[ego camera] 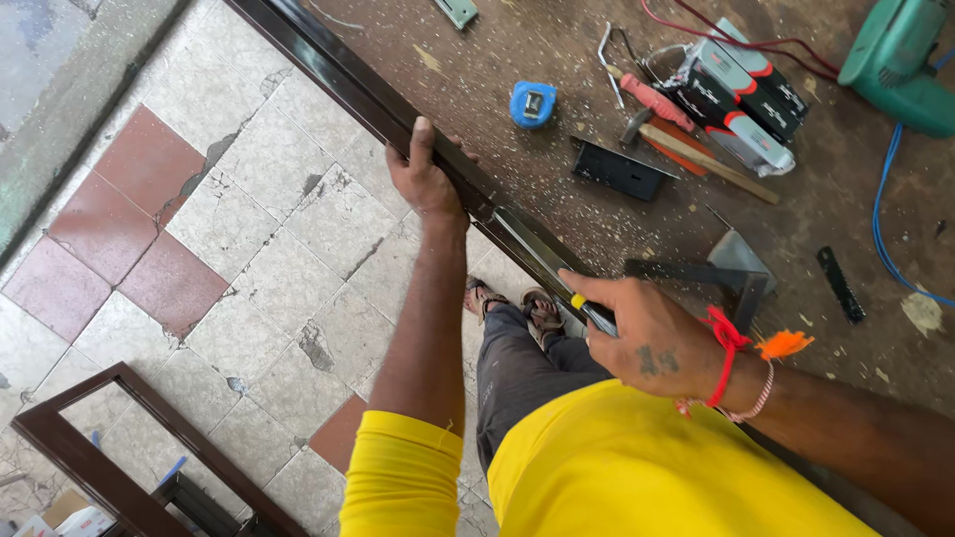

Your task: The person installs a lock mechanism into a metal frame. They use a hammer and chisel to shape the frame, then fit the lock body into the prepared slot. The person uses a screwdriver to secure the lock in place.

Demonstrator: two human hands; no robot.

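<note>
I see my left hand (426,179) clenched over the near edge of a long dark-brown door leaf (557,99) that lies flat like a bench top; the thumb points up along the glossy edge and the fingers curl over onto the dusty upper face. My right hand (652,338) is closed around a slim tool with a yellow band (587,308), its tip set against the same edge, just beyond my fingertips and close beside a pale metal strip (532,249) let into the edge. A red thread and an orange tassel (784,344) ring that wrist.

Just past my right knuckles a dark steel square (716,276) lies on the face, with a grey metal plate (738,254) touching it. Further out from the fingers sits a black rectangular lock body (619,171), then a heap of hand tools with red handles (662,104) beside two black-and-grey boxes with red corners (741,94). A small blue round tape measure (533,103) lies between my two hands' reach, well beyond the left fingers. A green power drill (900,60) with a blue cord (880,214) is at the far right corner.

Below my left arm are the cracked tile floor (249,249), my sandalled feet (512,298), and a brown frame (129,447) leaning at the lower left.
</note>
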